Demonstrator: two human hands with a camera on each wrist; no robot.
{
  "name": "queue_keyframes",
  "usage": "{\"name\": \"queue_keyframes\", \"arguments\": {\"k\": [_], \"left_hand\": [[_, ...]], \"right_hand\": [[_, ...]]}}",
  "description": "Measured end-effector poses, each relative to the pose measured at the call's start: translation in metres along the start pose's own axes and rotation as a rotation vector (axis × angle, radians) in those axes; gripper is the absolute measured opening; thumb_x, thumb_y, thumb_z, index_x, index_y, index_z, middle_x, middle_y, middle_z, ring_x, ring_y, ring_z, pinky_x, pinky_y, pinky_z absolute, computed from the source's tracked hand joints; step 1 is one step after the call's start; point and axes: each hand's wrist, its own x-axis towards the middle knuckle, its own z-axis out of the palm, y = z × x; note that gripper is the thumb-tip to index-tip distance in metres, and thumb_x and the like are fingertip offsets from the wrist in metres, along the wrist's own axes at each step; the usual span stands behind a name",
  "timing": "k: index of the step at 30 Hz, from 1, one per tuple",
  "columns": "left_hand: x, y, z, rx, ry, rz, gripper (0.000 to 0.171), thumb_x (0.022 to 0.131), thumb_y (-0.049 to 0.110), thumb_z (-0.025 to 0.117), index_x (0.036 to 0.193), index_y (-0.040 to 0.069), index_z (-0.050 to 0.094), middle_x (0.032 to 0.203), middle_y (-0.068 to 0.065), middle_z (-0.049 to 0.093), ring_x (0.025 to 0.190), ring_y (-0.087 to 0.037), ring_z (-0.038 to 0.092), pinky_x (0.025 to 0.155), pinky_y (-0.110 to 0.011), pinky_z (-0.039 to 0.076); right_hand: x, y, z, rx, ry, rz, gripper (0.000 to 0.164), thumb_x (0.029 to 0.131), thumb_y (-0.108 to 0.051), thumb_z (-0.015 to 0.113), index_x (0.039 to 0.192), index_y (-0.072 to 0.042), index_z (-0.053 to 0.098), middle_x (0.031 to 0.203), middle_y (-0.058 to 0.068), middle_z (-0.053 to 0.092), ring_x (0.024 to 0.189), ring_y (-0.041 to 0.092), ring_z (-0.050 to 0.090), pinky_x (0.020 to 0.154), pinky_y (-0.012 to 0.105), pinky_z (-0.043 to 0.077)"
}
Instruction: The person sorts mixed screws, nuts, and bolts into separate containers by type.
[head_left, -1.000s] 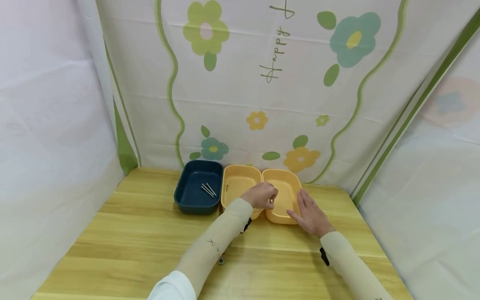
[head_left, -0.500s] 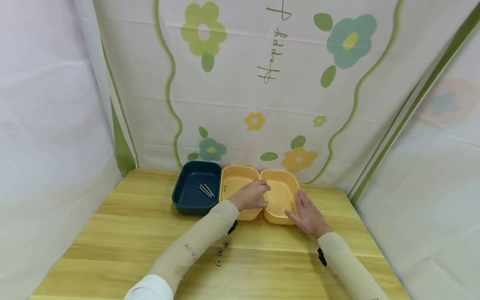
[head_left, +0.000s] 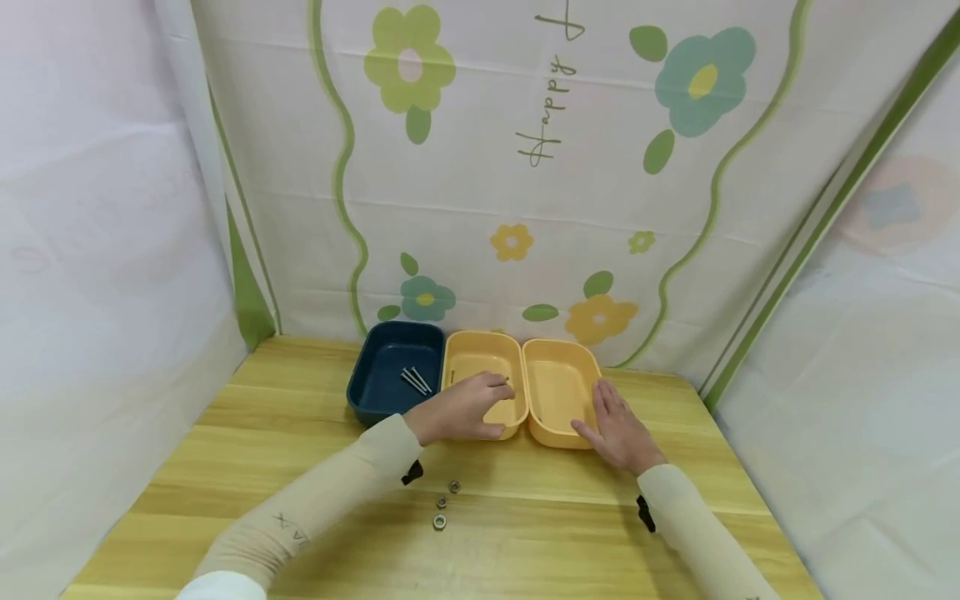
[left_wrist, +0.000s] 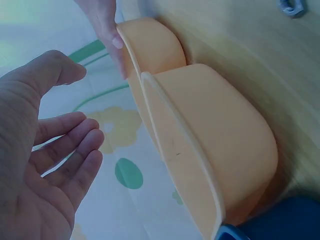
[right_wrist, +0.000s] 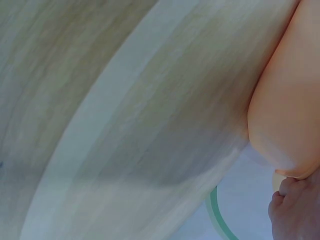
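Note:
My left hand (head_left: 467, 408) is over the front of the middle yellow tray (head_left: 522, 367), fingers loosely bent and thumb apart. In the left wrist view, nothing lies between those fingers (left_wrist: 82, 145). My right hand (head_left: 624, 429) rests against the right side of the other yellow tray (head_left: 562, 383), its fingers extended along the rim and its thumb near the front corner. A small dark piece (head_left: 539, 419) lies in the front of that right tray. The middle tray holds small thin pieces, perhaps screws, partly hidden by the left hand.
A dark blue tray (head_left: 378, 379) with several long screws (head_left: 415, 381) adjoins the middle tray on the left. Three metal nuts (head_left: 439, 522) stand in a slanting row on the wooden table (head_left: 540, 533). A flower-patterned cloth (head_left: 450, 183) hangs right behind the trays.
The left hand, earlier curled with a small shiny thing at its fingers over the right tray, has opened and drawn back left. The nuts came into sight. The right hand has stayed put.

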Motion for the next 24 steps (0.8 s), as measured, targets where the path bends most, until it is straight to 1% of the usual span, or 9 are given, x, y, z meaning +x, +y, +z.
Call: {"name": "queue_keyframes", "arguments": {"k": [3,5,7,11,13,16,19,21,24], "left_hand": [[-0.015,0.002,-0.004,0.001,-0.002,0.013,0.047,0.094,0.032,0.079,0.133,0.007,0.07,0.13,-0.009,0.069,0.115,-0.02,0.066,0.103,-0.032,0.058],[-0.026,0.003,-0.005,0.0,-0.009,0.031,0.046,0.094,0.032,0.079,0.131,0.006,0.071,0.125,-0.008,0.07,0.108,-0.017,0.066,0.096,-0.029,0.06],[-0.037,0.003,-0.005,-0.003,-0.018,0.048,0.045,0.093,0.031,0.08,0.13,0.007,0.071,0.121,-0.006,0.069,0.101,-0.014,0.063,0.09,-0.026,0.059],[-0.06,0.005,-0.001,-0.033,-0.063,0.057,0.045,0.092,0.03,0.08,0.129,0.007,0.071,0.119,-0.006,0.069,0.096,-0.01,0.06,0.085,-0.023,0.059],[-0.071,0.007,0.001,-0.042,-0.089,0.059,0.044,0.091,0.029,0.081,0.128,0.007,0.071,0.119,-0.005,0.07,0.097,-0.009,0.062,0.085,-0.022,0.059],[-0.086,0.01,0.005,-0.044,-0.149,0.05,0.042,0.091,0.029,0.082,0.126,0.01,0.072,0.119,-0.003,0.069,0.1,-0.009,0.064,0.087,-0.022,0.06],[-0.099,0.013,0.008,-0.061,-0.209,0.025,0.039,0.091,0.03,0.082,0.125,0.012,0.072,0.122,-0.002,0.07,0.106,-0.01,0.067,0.092,-0.024,0.06],[-0.108,0.014,0.01,-0.078,-0.235,0.018,0.037,0.091,0.029,0.081,0.123,0.012,0.072,0.12,0.0,0.071,0.105,-0.008,0.067,0.092,-0.023,0.06],[-0.121,0.015,0.013,-0.114,-0.247,0.017,0.033,0.089,0.027,0.082,0.117,0.012,0.073,0.111,0.003,0.07,0.097,-0.002,0.062,0.088,-0.02,0.058]], "right_hand": [[0.0,0.0,-0.001,0.007,0.003,0.0,0.094,0.109,-0.057,0.043,0.163,0.015,0.013,0.173,0.034,0.011,0.162,0.05,0.013,0.13,0.064,0.019],[0.0,0.0,-0.002,0.009,0.001,0.003,0.095,0.109,-0.057,0.043,0.163,0.015,0.013,0.173,0.034,0.01,0.162,0.05,0.012,0.13,0.064,0.019],[0.0,-0.001,-0.002,0.012,0.0,0.006,0.095,0.109,-0.057,0.043,0.163,0.015,0.013,0.173,0.034,0.01,0.162,0.05,0.012,0.13,0.064,0.019],[0.0,-0.001,-0.001,0.015,0.003,0.006,0.095,0.109,-0.058,0.043,0.163,0.014,0.014,0.173,0.034,0.011,0.162,0.05,0.012,0.13,0.064,0.02],[0.0,-0.001,-0.001,0.017,0.003,0.005,0.095,0.109,-0.058,0.043,0.163,0.014,0.014,0.173,0.034,0.011,0.162,0.05,0.012,0.13,0.064,0.02],[0.0,-0.001,-0.001,0.028,0.005,0.004,0.094,0.109,-0.057,0.044,0.163,0.014,0.014,0.173,0.034,0.01,0.162,0.05,0.012,0.13,0.065,0.02],[-0.001,-0.001,-0.001,0.03,0.01,0.004,0.094,0.109,-0.056,0.045,0.163,0.014,0.014,0.173,0.034,0.01,0.162,0.05,0.012,0.13,0.065,0.02],[-0.001,-0.001,-0.001,0.026,0.015,0.004,0.094,0.109,-0.056,0.044,0.163,0.014,0.014,0.173,0.034,0.011,0.162,0.05,0.012,0.129,0.065,0.02],[-0.001,-0.001,-0.001,0.021,0.012,0.006,0.094,0.109,-0.057,0.044,0.163,0.014,0.014,0.173,0.034,0.01,0.162,0.05,0.012,0.129,0.065,0.02]]}}
